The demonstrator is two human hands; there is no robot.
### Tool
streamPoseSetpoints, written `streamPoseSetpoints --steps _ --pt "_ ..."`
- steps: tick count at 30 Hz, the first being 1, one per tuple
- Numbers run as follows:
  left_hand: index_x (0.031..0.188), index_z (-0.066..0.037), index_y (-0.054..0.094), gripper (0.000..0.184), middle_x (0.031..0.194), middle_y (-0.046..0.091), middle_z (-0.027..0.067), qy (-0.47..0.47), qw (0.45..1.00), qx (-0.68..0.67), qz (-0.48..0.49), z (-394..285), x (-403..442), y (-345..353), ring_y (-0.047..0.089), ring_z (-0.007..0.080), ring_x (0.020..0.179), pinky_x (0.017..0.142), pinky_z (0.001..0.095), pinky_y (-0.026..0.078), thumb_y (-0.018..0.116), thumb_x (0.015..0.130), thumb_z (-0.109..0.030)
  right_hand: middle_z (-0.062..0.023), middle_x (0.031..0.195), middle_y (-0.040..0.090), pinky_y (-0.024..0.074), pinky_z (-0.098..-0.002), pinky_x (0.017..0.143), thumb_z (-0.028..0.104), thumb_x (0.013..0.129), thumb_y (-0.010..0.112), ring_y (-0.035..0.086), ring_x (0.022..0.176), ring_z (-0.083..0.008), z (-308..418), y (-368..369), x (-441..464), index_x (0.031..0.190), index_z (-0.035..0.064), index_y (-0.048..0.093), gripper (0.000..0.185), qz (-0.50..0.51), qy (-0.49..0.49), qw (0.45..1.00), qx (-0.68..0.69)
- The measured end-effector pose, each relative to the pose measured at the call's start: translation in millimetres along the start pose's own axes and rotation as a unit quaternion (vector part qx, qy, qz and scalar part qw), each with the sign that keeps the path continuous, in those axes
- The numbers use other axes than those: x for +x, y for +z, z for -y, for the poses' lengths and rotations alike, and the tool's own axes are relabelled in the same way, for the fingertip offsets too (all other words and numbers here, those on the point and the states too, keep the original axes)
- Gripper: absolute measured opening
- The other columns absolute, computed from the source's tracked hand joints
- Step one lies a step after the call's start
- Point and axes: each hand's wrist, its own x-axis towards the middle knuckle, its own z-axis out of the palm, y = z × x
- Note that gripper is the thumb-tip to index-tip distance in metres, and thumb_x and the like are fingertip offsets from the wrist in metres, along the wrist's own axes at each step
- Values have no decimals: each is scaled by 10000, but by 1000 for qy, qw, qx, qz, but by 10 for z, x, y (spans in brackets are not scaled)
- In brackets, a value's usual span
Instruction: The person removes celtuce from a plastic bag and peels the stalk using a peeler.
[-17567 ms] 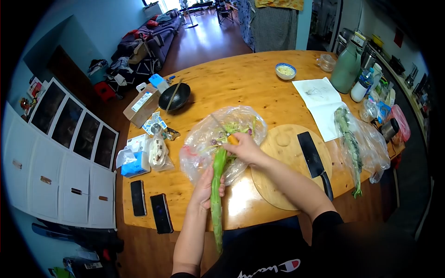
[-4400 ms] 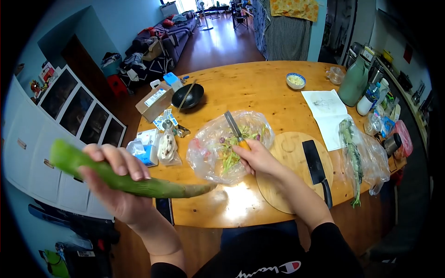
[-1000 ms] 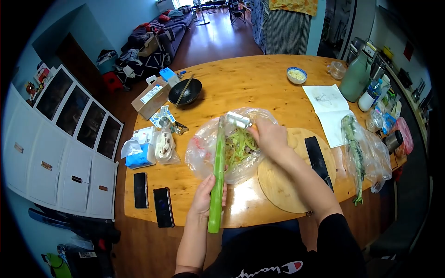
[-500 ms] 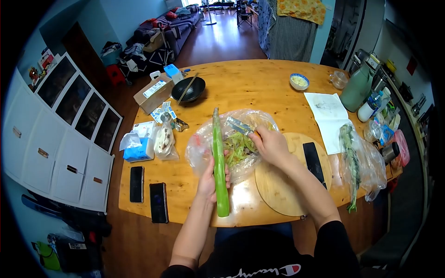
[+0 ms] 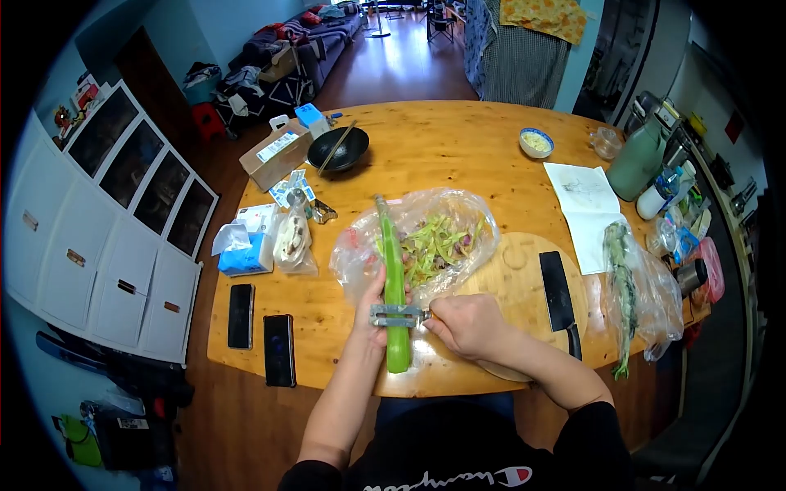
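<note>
My left hand [image 5: 371, 313] is wrapped round a long green stalk [image 5: 393, 266], whose narrow tip points away from me over a clear plastic bag [image 5: 352, 262]. Closed on the handle of a metal peeler [image 5: 396, 315], my right hand [image 5: 470, 326] holds the blade across the stalk's lower part. Green and purplish peelings [image 5: 438, 250] lie on the bag. To the right, a round wooden board [image 5: 516, 282] is partly under my right forearm. On it rests a cleaver [image 5: 557, 290] with a black blade.
Two phones [image 5: 279, 350], tissues [image 5: 246, 254], a bagged item [image 5: 291, 242], a cardboard box [image 5: 274, 159] and a black bowl [image 5: 338, 150] stand left. On the right are a small bowl [image 5: 536, 144], paper [image 5: 583, 213], a wrapped stalk [image 5: 620, 286] and a green flask [image 5: 637, 164].
The peeler has moved from above the peelings down towards me, onto the stalk's lower part. My left hand still holds the stalk. The view has shifted slightly.
</note>
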Motion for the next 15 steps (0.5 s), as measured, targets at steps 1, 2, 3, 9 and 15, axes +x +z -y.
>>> streamPoseSetpoints --steps 1,2,3,9,15 --pt "1434 -116 487 526 818 586 36 -1 1000 -14 17 10 18 -24 594 143 671 549 303 545 443 1056 -479 -95 641 609 471 -417 485 296 912 670 627 573 -306 10 -7 -8 809 97 555 252 1 -17 1000 -12" --pt "1438 -115 482 531 813 585 35 -2 999 -27 34 19 35 -48 602 143 666 555 302 551 440 1056 -482 -90 632 603 469 -408 477 291 905 677 627 565 -295 14 -12 -15 803 100 553 250 1 -34 999 -25" --pt "1442 -113 477 536 808 583 34 -4 998 -40 51 26 35 -51 609 143 662 560 301 557 437 1056 -484 -88 623 596 468 -406 475 291 902 680 624 558 -291 -9 5 -14 798 100 551 252 -10 -28 999 -28" --pt "1450 -114 463 557 796 621 49 -8 999 -39 4 89 -46 56 600 142 571 467 265 540 398 1059 -506 -78 592 577 460 -406 460 292 894 689 614 531 -286 -109 28 45 777 103 539 267 -39 -32 997 -54" --pt "1492 -124 425 568 775 619 60 -31 999 3 32 95 -99 13 570 156 488 416 268 518 376 1067 -497 -74 592 587 456 -407 452 300 917 661 610 524 -286 -219 53 92 782 103 532 271 -43 -14 997 -57"
